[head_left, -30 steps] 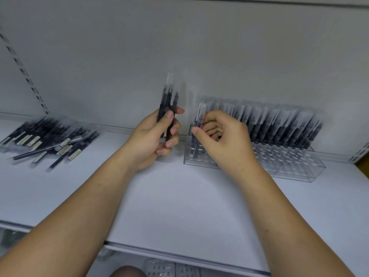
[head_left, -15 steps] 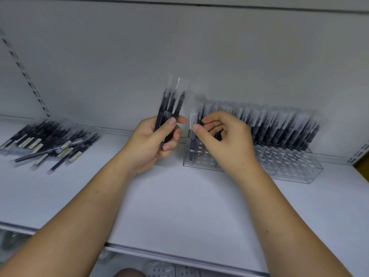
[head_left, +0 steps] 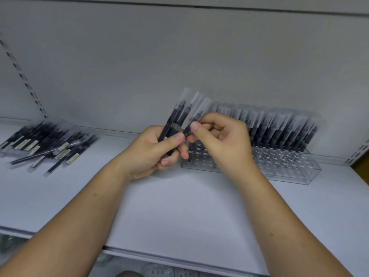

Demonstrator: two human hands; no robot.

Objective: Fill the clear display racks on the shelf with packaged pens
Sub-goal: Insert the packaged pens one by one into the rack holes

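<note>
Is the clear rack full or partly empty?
Partly empty. The clear display rack holds packaged pens along its back rows, but most of its front holes hold nothing.

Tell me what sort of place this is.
Probably a shop's stationery aisle being restocked. A white shelf with slotted uprights carries a clear rack lined with packaged pens, and a pile of the same pens lies loose to its left.
</note>
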